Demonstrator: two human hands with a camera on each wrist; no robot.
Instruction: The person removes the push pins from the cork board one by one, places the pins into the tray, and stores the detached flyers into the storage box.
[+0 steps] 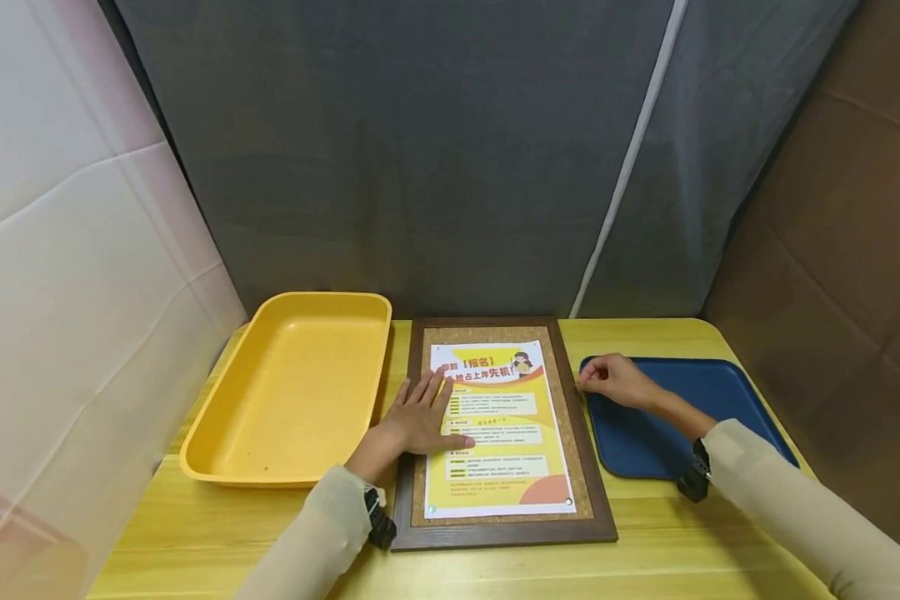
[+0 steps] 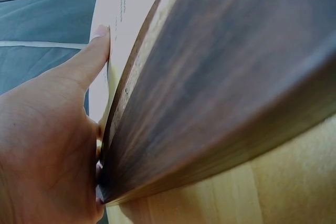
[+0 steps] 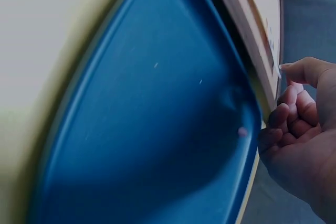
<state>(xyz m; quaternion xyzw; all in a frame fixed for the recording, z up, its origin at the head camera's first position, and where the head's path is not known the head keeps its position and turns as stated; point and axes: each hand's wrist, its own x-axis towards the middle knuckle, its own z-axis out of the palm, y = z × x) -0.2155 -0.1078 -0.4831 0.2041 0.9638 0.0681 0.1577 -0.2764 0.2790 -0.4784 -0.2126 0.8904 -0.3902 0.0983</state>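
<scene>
One view looks from my head, forward and down, taking in much of the desk [image 1: 232,537] from farther back. My wrist views tip sideways, very close — the left along the dark frame [image 2: 210,72] past my left fingers [image 2: 89,64], the right over the blue tray [image 3: 142,124] — and all three share the frame.

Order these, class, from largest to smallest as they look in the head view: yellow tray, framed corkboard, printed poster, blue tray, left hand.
1. Framed corkboard
2. Yellow tray
3. Printed poster and blue tray: too alike to rank
4. Left hand
</scene>
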